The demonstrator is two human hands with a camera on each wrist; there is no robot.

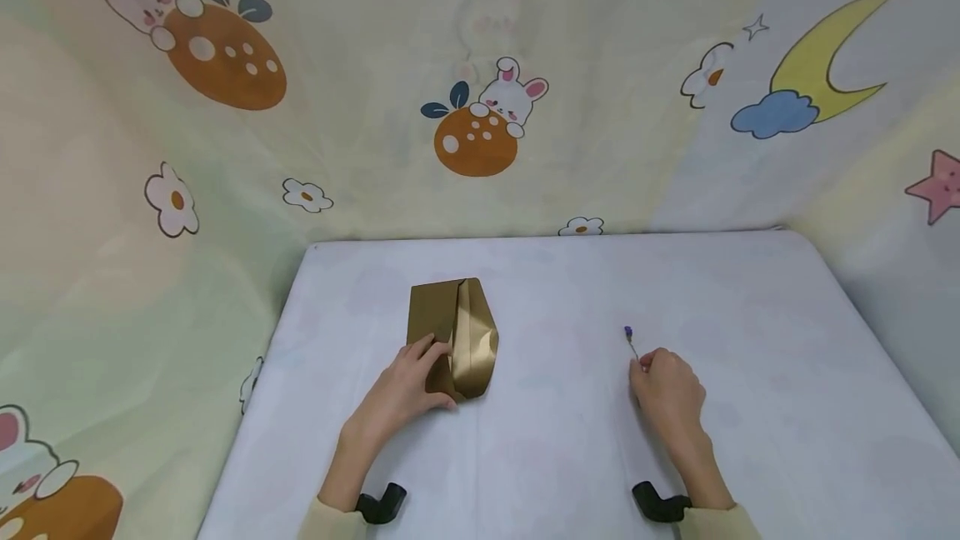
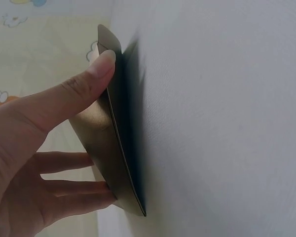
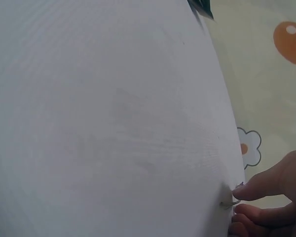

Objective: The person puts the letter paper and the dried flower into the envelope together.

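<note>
Left hand [image 1: 405,390] grips the near end of a gold envelope [image 1: 433,307] in the head view, its fingers bent over the upper face and its thumb at the near edge. The envelope's long axis runs roughly away from the person, and what looks like its flap [image 1: 482,361] spreads along the right side, facing the other hand. Well apart to the right, the right hand [image 1: 670,394] pinches the thin stem of a small purple flower [image 1: 628,331] between thumb and fingertips. The bloom points forward and slightly left, away from the wrist, so the stem runs nearly parallel to the envelope's long side, with bare tabletop [image 1: 555,440] between them. The left hand is the one at the envelope; the flower is off its flap side.

From the left wrist, the thumb lies on the envelope's edge and the other fingers reach behind it; the envelope stands tilted to the tabletop, casting a shadow.

From the right wrist, the hand sits at the lower right, thumb and fingers close together on the pale stem, mostly hidden. A dark corner at the top edge is probably the envelope.
</note>
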